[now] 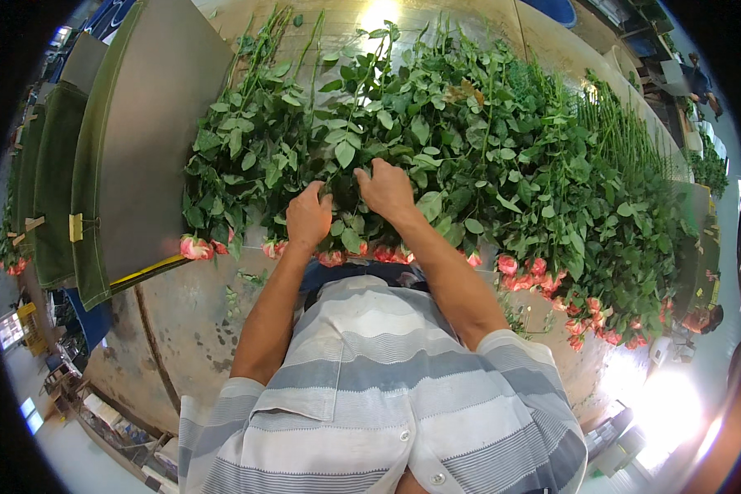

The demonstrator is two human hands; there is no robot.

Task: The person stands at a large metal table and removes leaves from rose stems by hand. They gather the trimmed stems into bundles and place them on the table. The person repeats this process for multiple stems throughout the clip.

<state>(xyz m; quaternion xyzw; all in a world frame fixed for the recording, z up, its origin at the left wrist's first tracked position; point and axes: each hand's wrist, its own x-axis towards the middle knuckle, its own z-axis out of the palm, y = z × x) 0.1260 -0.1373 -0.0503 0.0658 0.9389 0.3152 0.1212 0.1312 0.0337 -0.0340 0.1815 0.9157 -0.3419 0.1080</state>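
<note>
Long-stemmed roses with green leaves point(457, 129) lie in a wide heap across a metal-topped table point(327, 18), their stems pointing away from me. Pink rose heads point(196, 247) line the near edge. My left hand point(309, 216) is at the near part of the leaves, left of the middle, its fingers bent towards the foliage. Just right of it and slightly farther away, my right hand point(385, 187) reaches into the leaves with thumb and forefinger spread. Foliage hides some fingertips of both hands, and whether either one grips a stem is not visible.
An upright grey panel point(160, 123) edged with green cloth stands at the left, with a yellow clip point(76, 227) on it. Denser bundled stems point(623, 133) lie at the right. A blue container point(552, 9) shows beyond the table. Another person point(704, 86) is at the far right.
</note>
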